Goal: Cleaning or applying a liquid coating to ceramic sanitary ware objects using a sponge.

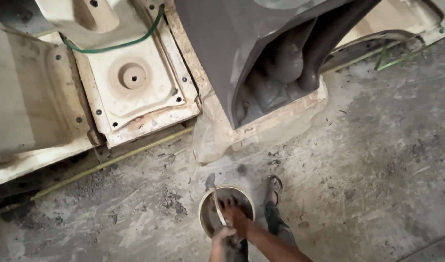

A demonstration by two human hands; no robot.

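- Two hands met at a small round bucket w/ pale rim and grey muddy inside (pixel 206 207), standing on the dusty grey concrete floor (pixel 368 160) just beside the person's sandalled foot (pixel 274 187), below a dark grey cast piece on a pale slab (pixel 242 53).
- Right hand (pixel 233 213) reached down inside the bucket, fingers hidden; grip can't be told.
- Left hand (pixel 221 238) clenched on the bucket's thin wire handle (pixel 216 206), prob. to steady it.
- Bucket looked clay-smeared, upright.
- Cream-coloured plaster mould w/ round boss (pixel 133 77) lay well apart, upper left.
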